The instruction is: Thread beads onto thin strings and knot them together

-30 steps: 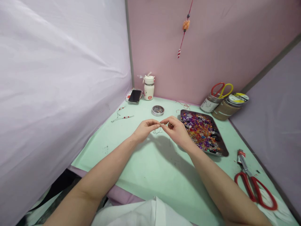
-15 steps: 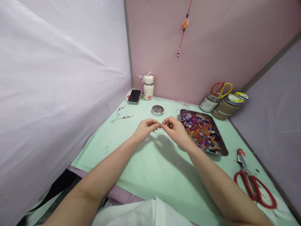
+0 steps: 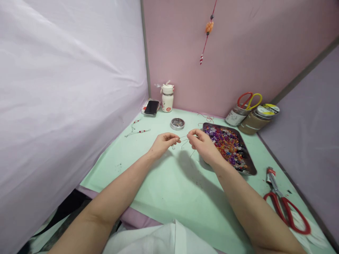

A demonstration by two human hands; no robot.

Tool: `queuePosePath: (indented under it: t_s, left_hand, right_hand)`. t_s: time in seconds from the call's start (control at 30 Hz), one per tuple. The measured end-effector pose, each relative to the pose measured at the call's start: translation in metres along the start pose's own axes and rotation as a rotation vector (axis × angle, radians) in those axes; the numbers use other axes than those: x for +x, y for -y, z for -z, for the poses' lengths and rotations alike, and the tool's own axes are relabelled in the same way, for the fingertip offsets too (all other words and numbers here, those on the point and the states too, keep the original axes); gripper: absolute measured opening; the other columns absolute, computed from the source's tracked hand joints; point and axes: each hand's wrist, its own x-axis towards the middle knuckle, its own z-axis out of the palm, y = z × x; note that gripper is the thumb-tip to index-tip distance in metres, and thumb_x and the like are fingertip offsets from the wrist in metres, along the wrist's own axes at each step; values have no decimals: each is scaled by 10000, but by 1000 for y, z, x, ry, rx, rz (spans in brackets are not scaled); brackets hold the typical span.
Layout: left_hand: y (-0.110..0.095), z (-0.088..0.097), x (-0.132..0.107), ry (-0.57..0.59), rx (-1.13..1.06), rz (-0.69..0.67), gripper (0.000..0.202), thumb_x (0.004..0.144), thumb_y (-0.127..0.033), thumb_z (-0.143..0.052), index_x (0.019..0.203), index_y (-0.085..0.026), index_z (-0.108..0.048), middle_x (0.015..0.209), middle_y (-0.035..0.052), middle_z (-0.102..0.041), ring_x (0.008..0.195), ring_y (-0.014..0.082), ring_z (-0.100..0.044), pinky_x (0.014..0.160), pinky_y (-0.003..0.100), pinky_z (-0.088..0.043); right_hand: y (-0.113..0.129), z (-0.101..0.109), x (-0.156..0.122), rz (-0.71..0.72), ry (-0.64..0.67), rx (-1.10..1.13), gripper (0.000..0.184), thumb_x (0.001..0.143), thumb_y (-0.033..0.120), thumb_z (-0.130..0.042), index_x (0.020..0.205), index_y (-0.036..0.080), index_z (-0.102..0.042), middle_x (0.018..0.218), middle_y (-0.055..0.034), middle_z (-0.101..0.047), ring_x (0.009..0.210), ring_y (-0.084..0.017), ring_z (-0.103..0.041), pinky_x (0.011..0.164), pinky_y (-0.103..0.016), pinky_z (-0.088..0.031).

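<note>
My left hand (image 3: 164, 144) pinches one end of a thin dark cord (image 3: 183, 137) above the table. The fingers of my right hand (image 3: 200, 141) are closed on the same cord a short way to the right. Between the two hands the cord runs nearly straight, and loose tails dangle below my right fingers. A small pale piece (image 3: 173, 147) hangs just under my left fingertips, too small to make out. Just beyond the hands sits a round dish (image 3: 177, 123) of tiny pieces. My right hand is beside a metal tray (image 3: 250, 172) heaped with beads and coloured cords.
Beaded strings (image 3: 140, 132) lie on the left of the table. A phone (image 3: 152, 107) and white bottle (image 3: 167, 100) stand at the back. Jars (image 3: 254, 121) with scissors are back right; large red-handled scissors (image 3: 287, 211) lie front right. A beaded cord (image 3: 209, 27) hangs down the wall.
My right hand has moved to the right, away from the left, opening a gap with cord stretched across it. My left hand has barely moved.
</note>
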Motion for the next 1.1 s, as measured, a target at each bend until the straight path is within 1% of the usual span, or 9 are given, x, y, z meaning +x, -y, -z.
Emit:
queuePosePath:
  t_s: [0.1, 0.23, 0.43, 0.53, 0.67, 0.77, 0.83, 0.93, 1.1]
  left_hand:
    - [3, 2, 2, 3, -34, 1, 259, 704, -356, -674, 845, -138, -661, 838, 68, -698, 740, 130, -551, 730, 288, -407]
    - [6, 4, 4, 12, -87, 16, 258, 696, -355, -687, 837, -141, -656, 829, 61, -695, 709, 116, -531, 718, 287, -402]
    - [5, 5, 6, 20, -94, 39, 271, 683, -364, -703, 824, -138, -656, 818, 56, -686, 684, 100, -505, 715, 279, -401]
    - [2, 6, 5, 64, -143, 96, 267, 674, -353, -719, 809, -134, -647, 807, 47, -673, 638, 78, -475, 681, 259, -398]
    - [-2, 10, 4, 169, -254, 210, 282, 663, -335, -747, 821, -125, -645, 806, 44, -648, 611, 58, -462, 632, 234, -387]
    - [-2, 13, 3, 230, -328, 248, 285, 705, -335, -724, 879, -118, -662, 802, 41, -628, 616, 48, -462, 614, 216, -380]
    - [-2, 15, 2, 250, -351, 261, 280, 749, -342, -688, 908, -112, -670, 797, 41, -617, 614, 45, -461, 606, 208, -377]
    - [-3, 15, 2, 244, -354, 283, 277, 791, -344, -649, 922, -101, -678, 795, 45, -608, 614, 41, -466, 610, 196, -385]
    - [-4, 14, 2, 216, -344, 304, 323, 810, -381, -625, 931, -88, -690, 776, 52, -604, 615, 46, -474, 607, 189, -395]
  right_hand:
    - [6, 3, -2, -6, 18, 16, 151, 801, 369, -534, 779, 226, -492, 590, 54, -426, 519, -102, -368, 515, -232, -330]
    - [14, 5, -7, -14, 48, 35, 143, 806, 355, -523, 756, 228, -480, 582, 55, -411, 503, -98, -357, 489, -229, -300]
    - [12, 7, -7, -16, 93, 80, 176, 812, 377, -532, 748, 223, -478, 590, 61, -374, 500, -90, -345, 478, -230, -275]
    - [8, 7, -3, -41, 80, 133, 185, 800, 365, -552, 732, 216, -464, 589, 67, -358, 502, -82, -322, 475, -227, -260]
    - [4, 9, 3, -107, 73, 165, 189, 767, 345, -584, 721, 207, -464, 574, 72, -348, 515, -79, -324, 473, -220, -252]
    - [1, 10, 6, -135, 73, 161, 189, 753, 355, -586, 730, 207, -471, 566, 74, -348, 510, -80, -335, 468, -222, -250]
    - [0, 11, 7, -145, 69, 153, 189, 749, 361, -581, 733, 210, -467, 554, 78, -343, 498, -81, -330, 466, -225, -252]
    - [-1, 11, 8, -152, 70, 137, 180, 748, 358, -571, 733, 214, -464, 543, 79, -346, 487, -82, -329, 466, -228, -260]
    - [-1, 11, 6, -120, 67, 100, 189, 741, 370, -575, 717, 213, -473, 534, 69, -359, 485, -91, -347, 466, -237, -286]
